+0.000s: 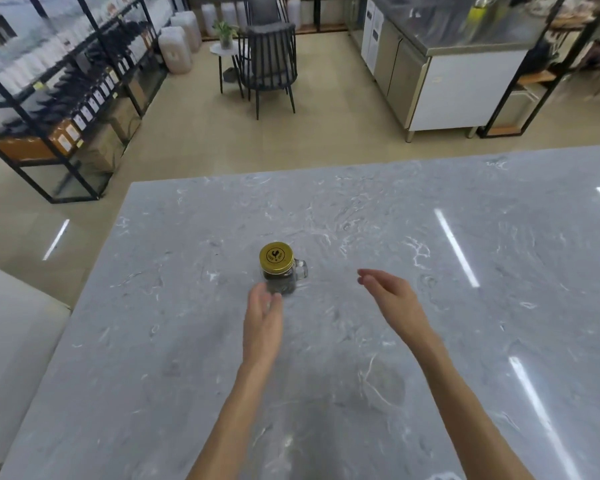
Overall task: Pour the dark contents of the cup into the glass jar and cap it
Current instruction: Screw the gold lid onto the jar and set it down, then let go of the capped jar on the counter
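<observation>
A small glass jar (284, 280) with a side handle stands upright on the grey marble table (361, 220), holding dark contents. A gold lid (276, 257) with a black emblem sits on its top. My left hand (262, 323) is just in front of the jar, fingers extended and slightly apart, fingertips close to the glass; I cannot tell whether they touch it. My right hand (390, 296) hovers to the right of the jar, fingers extended, holding nothing. No cup is in view.
The table's far edge and left edge border a beige floor. A black chair (269, 64) and small round side table (226, 51) stand beyond. Black shelving (66, 95) with bottles is at far left, steel cabinets (440, 71) at far right.
</observation>
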A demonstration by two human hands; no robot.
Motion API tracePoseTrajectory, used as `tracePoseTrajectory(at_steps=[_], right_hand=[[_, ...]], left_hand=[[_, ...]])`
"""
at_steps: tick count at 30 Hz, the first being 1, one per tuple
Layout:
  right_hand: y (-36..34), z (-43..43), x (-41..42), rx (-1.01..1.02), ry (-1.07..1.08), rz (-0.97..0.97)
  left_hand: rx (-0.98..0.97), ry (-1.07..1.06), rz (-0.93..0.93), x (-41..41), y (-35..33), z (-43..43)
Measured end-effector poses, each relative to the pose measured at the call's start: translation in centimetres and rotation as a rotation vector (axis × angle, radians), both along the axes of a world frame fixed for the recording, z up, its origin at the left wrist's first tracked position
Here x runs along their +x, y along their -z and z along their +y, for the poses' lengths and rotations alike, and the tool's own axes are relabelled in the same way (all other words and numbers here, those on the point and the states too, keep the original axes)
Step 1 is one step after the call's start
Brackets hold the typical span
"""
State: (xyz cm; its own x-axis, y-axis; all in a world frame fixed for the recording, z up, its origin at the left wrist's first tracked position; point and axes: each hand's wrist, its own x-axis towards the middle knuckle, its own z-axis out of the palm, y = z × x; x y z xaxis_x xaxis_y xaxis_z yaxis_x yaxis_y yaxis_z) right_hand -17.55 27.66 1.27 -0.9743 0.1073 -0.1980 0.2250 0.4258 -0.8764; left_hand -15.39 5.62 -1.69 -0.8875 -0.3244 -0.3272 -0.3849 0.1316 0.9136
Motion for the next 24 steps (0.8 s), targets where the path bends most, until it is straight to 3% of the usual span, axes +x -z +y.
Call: tracePoseTrajectory(at_steps=[3, 5, 9, 16, 24], right_hand=[[0.7, 5.8, 7.2, 0.149, 0.242, 0.005], [1.8, 8.0, 11.0, 0.130, 0.292, -0.093], [3.6, 7.5, 14.7, -0.267, 0.264, -0.330], [5.5, 6.1, 16.2, -0.539, 0.358, -0.274], [3.3, 4.7, 9.9, -0.489, 0.302, -0.161]], left_hand=[[0.108, 0.253, -0.173, 5.6, 1.8, 3.4], [0.176, 0.351, -0.245, 8.2, 2.9, 6.1], [0.267, 0.397, -0.270, 10.5, 4.4, 10.1], [0.258, 0.383, -0.202, 10.2, 5.2, 11.4], [0.157, 0.400, -0.113, 4.5, 2.3, 10.3]])
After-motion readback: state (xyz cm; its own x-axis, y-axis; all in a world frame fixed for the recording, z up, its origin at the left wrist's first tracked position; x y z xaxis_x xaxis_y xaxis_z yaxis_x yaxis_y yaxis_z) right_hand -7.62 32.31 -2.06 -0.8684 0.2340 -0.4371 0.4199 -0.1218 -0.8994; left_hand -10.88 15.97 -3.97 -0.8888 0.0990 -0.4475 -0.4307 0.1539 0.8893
